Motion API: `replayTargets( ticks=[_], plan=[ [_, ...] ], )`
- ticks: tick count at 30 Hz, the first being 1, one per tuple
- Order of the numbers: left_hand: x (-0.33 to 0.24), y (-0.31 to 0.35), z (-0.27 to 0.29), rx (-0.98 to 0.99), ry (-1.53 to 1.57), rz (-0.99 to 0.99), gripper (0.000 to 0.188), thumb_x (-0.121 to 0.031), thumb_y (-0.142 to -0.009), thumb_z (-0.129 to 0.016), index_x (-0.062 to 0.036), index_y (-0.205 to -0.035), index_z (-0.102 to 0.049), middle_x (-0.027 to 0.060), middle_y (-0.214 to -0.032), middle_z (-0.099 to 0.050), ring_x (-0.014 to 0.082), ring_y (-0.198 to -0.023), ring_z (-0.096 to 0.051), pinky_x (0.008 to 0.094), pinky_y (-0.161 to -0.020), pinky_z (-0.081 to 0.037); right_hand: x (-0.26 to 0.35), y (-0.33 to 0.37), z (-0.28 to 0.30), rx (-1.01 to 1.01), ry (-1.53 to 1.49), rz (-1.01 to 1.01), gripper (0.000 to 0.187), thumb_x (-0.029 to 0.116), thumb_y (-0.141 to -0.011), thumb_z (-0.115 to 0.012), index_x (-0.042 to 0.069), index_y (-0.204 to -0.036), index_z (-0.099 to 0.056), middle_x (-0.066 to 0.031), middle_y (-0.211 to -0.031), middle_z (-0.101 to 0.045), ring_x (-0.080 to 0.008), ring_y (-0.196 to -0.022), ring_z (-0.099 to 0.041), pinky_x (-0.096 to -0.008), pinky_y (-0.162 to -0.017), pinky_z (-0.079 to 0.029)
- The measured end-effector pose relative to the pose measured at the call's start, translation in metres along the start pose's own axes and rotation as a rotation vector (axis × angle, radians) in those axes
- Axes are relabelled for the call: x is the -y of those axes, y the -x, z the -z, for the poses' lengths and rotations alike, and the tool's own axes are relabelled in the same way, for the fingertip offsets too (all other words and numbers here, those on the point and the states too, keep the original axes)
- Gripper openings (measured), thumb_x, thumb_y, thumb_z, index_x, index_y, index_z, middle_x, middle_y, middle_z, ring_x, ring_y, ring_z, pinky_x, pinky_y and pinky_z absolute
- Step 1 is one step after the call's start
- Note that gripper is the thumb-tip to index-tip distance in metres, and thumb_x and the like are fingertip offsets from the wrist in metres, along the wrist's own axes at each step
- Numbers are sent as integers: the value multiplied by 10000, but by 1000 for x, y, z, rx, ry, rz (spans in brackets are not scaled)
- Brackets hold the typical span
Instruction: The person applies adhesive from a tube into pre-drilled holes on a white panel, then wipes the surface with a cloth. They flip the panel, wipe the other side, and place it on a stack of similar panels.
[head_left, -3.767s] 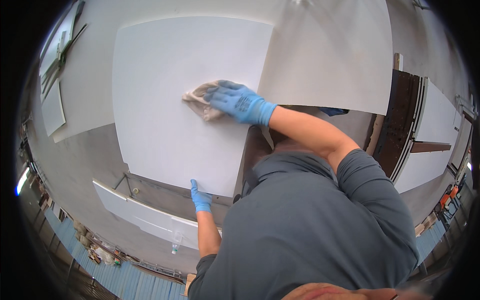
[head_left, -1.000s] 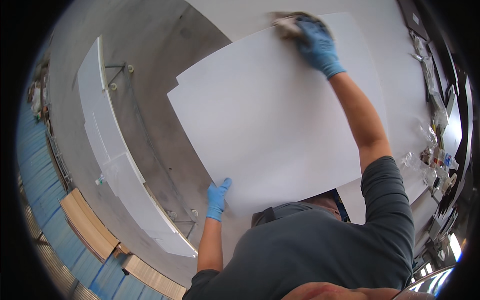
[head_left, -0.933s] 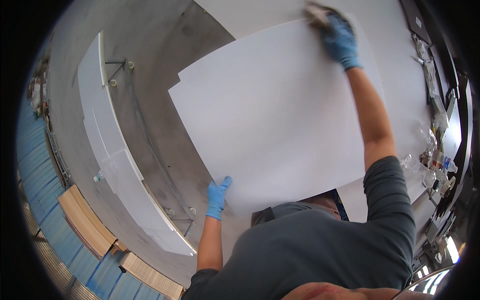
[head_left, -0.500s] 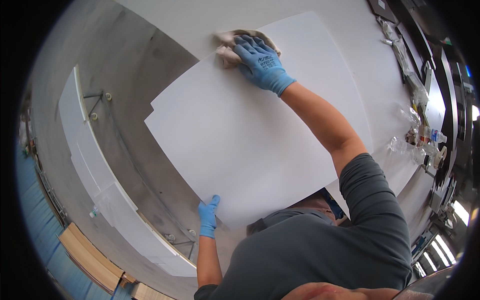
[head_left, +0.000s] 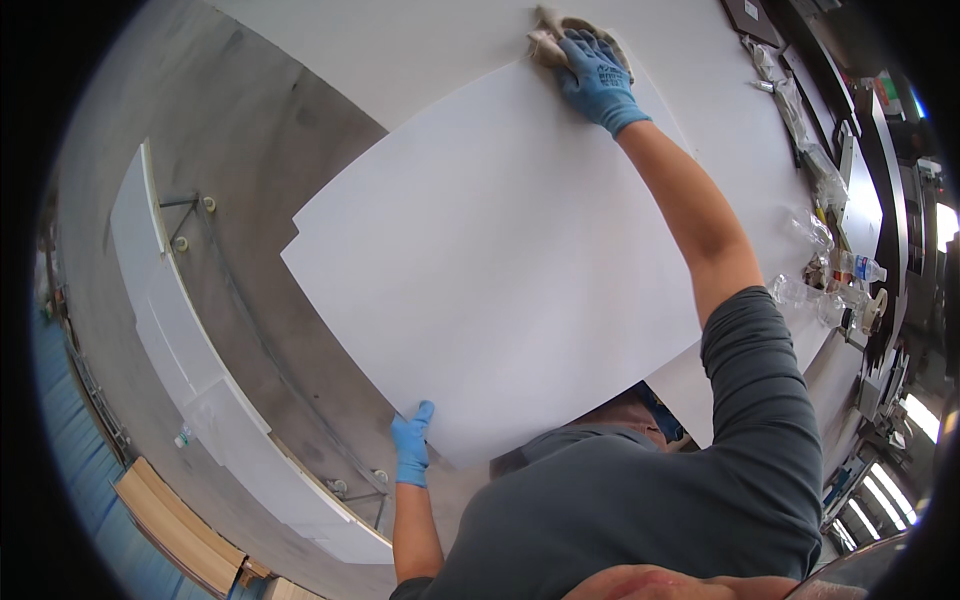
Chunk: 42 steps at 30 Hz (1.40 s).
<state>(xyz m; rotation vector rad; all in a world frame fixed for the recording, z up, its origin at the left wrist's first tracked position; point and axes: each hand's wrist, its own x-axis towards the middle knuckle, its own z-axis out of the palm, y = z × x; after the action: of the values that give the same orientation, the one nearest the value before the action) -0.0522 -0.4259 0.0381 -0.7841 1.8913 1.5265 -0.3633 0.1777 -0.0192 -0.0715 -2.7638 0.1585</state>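
Note:
A large white panel (head_left: 480,270) with a small notch at its left corner lies before me, over a white work surface (head_left: 330,40). At its near left edge my gloved left hand (head_left: 411,440) grips the panel, thumb on top and the fingers hidden beneath. My right hand (head_left: 600,85), in a blue glove, is far out at the panel's far right corner. It presses a crumpled beige cloth (head_left: 548,48) against the surface, with cloth showing on both sides of the fingers.
To the left, more white panels (head_left: 190,350) rest on a wheeled metal frame (head_left: 235,290) on the grey floor. Stacked wooden boards (head_left: 180,525) lie at the lower left. Clear plastic bottles (head_left: 800,290) and crumpled plastic wrap (head_left: 790,120) sit along the right side.
My right hand has moved the cloth rightward and farther away, from the panel's far edge to its far right corner. The left hand keeps its hold on the panel.

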Motion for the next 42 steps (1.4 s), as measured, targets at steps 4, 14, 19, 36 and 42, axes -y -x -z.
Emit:
replayTargets(
  ticks=[4,14,19,36,42],
  plan=[
    [-6,3,-2,-36,-2,2,456,-138,-890,-797,48,-1264,-616,74,-1181,-667,189,-1030,-638,339,-924,-535,-22,-11,20,-37,-16,-32,462,271,-971,-598,152,-1417,-583,-142,-1462,-572,-323,-1367,-515,-405,-1189,-368],
    [7,-4,8,-11,48,152,414,-141,-893,-787,36,-1237,-642,60,-1142,-681,170,-993,-642,323,-904,-535,91,-1,19,76,-304,116,516,204,-908,-642,116,-1409,-560,-168,-1467,-551,-350,-1361,-513,-447,-1200,-345],
    [4,0,2,-33,13,40,428,-152,-895,-788,43,-1245,-640,72,-1161,-684,175,-992,-655,335,-876,-552,8,-9,33,-15,-159,-63,436,246,-944,-643,96,-1352,-614,-179,-1376,-622,-374,-1281,-571,-456,-1134,-419],
    [22,-6,10,-31,-155,44,453,-261,-909,-782,49,-1215,-660,120,-1122,-732,196,-969,-683,339,-876,-551,392,98,22,315,-619,523,479,79,-876,-605,-16,-1342,-556,-219,-1368,-572,-374,-1301,-536,-462,-1154,-384],
    [54,-26,19,-22,-678,-394,598,-318,-880,-794,29,-1321,-587,196,-1272,-677,240,-1145,-652,387,-966,-513,499,205,68,575,-969,1003,463,181,-786,-748,94,-1226,-637,-130,-1366,-608,-339,-1313,-563,-445,-1147,-428]
  ],
)
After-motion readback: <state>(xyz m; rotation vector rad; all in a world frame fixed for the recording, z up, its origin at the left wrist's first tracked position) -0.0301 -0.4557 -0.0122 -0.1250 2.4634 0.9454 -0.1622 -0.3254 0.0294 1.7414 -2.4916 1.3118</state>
